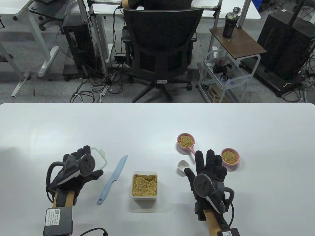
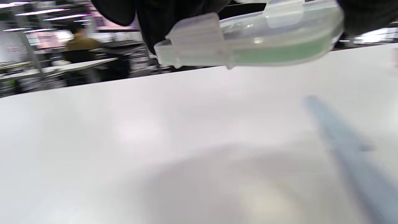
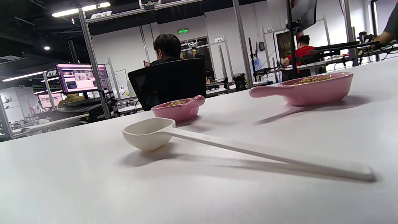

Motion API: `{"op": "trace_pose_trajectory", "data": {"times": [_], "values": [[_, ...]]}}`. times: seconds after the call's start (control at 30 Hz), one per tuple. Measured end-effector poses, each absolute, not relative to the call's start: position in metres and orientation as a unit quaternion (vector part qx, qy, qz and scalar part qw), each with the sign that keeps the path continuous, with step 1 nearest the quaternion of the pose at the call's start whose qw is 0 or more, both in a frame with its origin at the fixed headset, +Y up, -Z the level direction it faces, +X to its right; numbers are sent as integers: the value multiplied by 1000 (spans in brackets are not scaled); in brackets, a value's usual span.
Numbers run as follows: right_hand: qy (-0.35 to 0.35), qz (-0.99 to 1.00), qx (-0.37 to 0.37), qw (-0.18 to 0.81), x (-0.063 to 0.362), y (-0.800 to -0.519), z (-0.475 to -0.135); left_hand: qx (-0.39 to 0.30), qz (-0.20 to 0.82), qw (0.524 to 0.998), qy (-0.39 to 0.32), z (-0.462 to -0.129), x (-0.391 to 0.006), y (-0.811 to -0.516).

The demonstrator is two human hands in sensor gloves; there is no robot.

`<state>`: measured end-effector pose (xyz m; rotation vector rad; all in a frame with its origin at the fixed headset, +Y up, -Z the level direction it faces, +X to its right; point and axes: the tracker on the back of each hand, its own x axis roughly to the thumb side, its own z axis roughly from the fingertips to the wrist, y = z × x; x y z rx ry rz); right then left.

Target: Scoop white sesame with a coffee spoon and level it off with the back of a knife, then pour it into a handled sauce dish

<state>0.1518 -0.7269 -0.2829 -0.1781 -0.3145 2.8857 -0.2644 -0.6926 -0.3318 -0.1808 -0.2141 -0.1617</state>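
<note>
A clear tub (image 1: pixel 144 185) of sesame stands at the table's front middle. Left of it lies a light-blue knife (image 1: pixel 113 179), a blurred streak (image 2: pixel 351 155) in the left wrist view. My left hand (image 1: pixel 82 159) holds the tub's clear lid (image 1: pixel 99 156) with a green seal, lifted off the table (image 2: pixel 248 40). A white coffee spoon (image 1: pixel 182 167) lies flat (image 3: pixel 149 133). My right hand (image 1: pixel 209 163) hovers over its handle with straight, spread fingers and holds nothing. Two pink handled sauce dishes (image 1: pixel 186 141) (image 1: pixel 230 156) hold sesame; they also show in the right wrist view (image 3: pixel 178 109) (image 3: pixel 311 88).
The white table (image 1: pixel 157 123) reaches back to an edge. Beyond it stand a black office chair (image 1: pixel 162 49) and a small cart (image 1: pixel 233 49). People sit at desks in the background of the wrist views.
</note>
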Motion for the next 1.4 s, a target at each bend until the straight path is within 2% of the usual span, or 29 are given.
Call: {"op": "trace_pose_trajectory", "data": {"times": [0.17, 0.3, 0.4, 0.67, 1.4], "values": [[-110, 985, -58, 116, 152, -727, -282, -35, -129, 959, -252, -310, -186, -676], [-105, 986, -61, 117, 153, -728, -282, -29, -154, 935, -318, -298, -144, -681], [-99, 986, -65, 121, 155, -729, -282, -29, -173, 921, -347, -291, -126, -691], [-98, 986, -64, 120, 155, -729, -283, -52, -195, 911, -360, -290, -111, -712], [-94, 986, -60, 126, 154, -729, -283, -111, -165, 918, -344, -300, -112, -717]]}}
